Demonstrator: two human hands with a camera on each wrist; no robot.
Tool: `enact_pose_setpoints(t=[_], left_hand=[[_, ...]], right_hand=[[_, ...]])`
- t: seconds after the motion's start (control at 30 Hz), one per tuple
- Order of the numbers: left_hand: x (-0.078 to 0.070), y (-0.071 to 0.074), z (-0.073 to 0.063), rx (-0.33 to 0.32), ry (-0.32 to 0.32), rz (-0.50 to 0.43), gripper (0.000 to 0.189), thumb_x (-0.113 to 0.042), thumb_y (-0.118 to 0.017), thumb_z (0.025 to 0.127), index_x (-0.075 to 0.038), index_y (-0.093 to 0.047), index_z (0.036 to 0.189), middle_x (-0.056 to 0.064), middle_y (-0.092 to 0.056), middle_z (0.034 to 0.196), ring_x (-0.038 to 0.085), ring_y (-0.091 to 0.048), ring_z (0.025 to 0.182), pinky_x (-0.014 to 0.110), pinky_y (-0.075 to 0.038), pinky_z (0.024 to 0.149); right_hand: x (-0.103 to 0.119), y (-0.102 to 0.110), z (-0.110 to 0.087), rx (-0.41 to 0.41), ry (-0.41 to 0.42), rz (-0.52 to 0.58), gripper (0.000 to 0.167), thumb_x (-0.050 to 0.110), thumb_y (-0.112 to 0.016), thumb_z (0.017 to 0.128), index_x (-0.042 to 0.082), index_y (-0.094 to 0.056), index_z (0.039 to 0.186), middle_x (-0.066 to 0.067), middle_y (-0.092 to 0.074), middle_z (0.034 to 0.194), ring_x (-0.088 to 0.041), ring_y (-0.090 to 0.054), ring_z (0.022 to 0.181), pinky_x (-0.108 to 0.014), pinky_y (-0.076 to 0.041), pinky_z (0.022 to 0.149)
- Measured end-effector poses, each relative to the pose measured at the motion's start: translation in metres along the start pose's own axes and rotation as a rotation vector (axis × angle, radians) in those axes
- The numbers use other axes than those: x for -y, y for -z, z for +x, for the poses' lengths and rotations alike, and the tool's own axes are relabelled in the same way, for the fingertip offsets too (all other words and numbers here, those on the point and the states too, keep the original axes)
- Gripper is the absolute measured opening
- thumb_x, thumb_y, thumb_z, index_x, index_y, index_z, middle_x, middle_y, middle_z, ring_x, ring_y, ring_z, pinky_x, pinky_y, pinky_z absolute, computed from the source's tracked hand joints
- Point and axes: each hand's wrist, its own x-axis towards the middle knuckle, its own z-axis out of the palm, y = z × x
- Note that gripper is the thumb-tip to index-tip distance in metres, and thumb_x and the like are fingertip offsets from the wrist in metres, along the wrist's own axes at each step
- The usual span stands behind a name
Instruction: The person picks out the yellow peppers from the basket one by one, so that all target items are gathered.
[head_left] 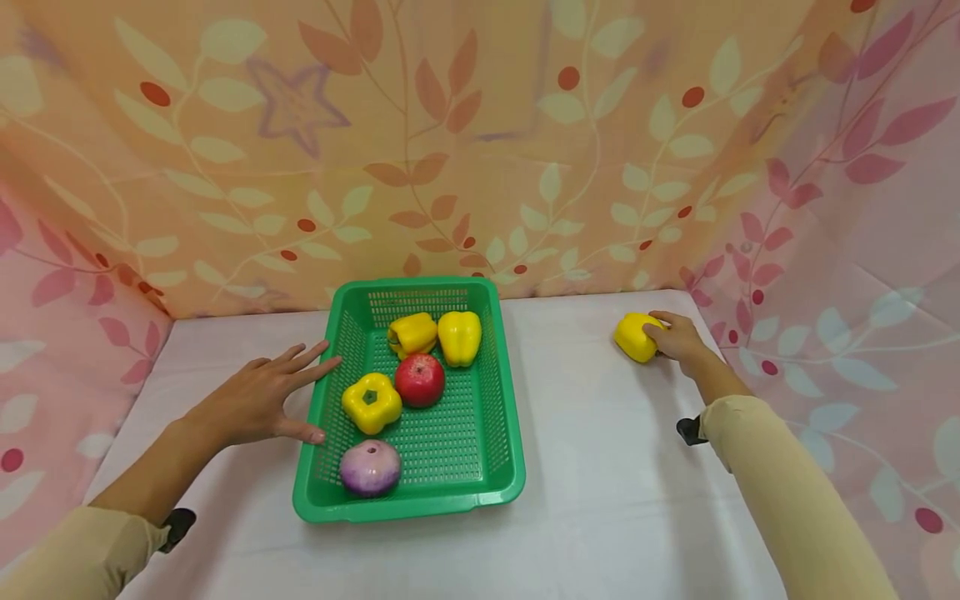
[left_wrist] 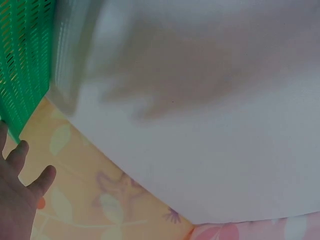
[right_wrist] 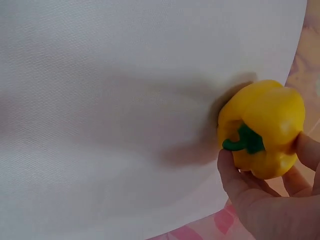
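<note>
At the right of the table, my right hand (head_left: pixel 677 340) grips a yellow bell pepper (head_left: pixel 636 337) with thumb and fingers around its sides. Its green stem (right_wrist: pixel 250 140) faces the right wrist camera. My left hand (head_left: pixel 262 400) is spread at the left rim of a green plastic basket (head_left: pixel 504 417), fingertips right at the edge. Inside the basket lie three yellow bell peppers, one (head_left: pixel 371 403) stem up, one (head_left: pixel 460 337) at the back and another (head_left: pixel 413 335) beside it. A red pomegranate (head_left: pixel 420 381) sits among them, and a purple-white onion (head_left: pixel 371 468) lies in the front left corner.
The basket stands left of centre on a white table (head_left: pixel 585 467), its back end close to the floral curtain (head_left: pixel 480 167). Patterned cloth also borders the table on the left and right (head_left: pixel 862 292). Dark bands sit at both sleeve cuffs.
</note>
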Motion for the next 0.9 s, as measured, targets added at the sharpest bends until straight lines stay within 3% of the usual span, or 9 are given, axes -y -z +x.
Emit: enact_pose_setpoints(t=[0.27,0.7,0.9], left_hand=[[0.001,0.000,0.000,0.001,0.005,-0.005,0.109,-0.081,-0.064,0.069,-0.019,-0.037,0.155,0.013,-0.024,0.163,0.051,-0.030,0.141,0.070,-0.038,0.099],[0.003,-0.002,0.002,0.009,0.010,-0.003,0.111,-0.083,-0.063,0.069,-0.022,-0.034,0.156,0.013,-0.023,0.164,0.050,-0.030,0.141,0.071,-0.037,0.099],[0.002,-0.001,0.001,0.014,0.014,-0.007,0.110,-0.083,-0.062,0.069,-0.021,-0.035,0.156,0.012,-0.023,0.164,0.050,-0.031,0.141,0.071,-0.037,0.099]], right_hand=[[-0.002,-0.002,0.003,-0.090,-0.080,0.067,0.062,0.034,-0.050,0.104,0.008,-0.029,0.157,-0.028,-0.028,0.155,-0.039,-0.046,0.123,-0.044,-0.048,0.101],[-0.006,-0.007,0.009,-0.137,-0.089,0.087,0.064,0.042,-0.050,0.103,0.016,-0.028,0.157,-0.026,-0.025,0.159,-0.037,-0.044,0.126,-0.043,-0.048,0.101],[-0.011,-0.007,0.011,-0.157,-0.120,0.095,0.067,0.048,-0.049,0.102,0.019,-0.027,0.157,-0.024,-0.027,0.159,-0.033,-0.047,0.117,-0.039,-0.050,0.100]])
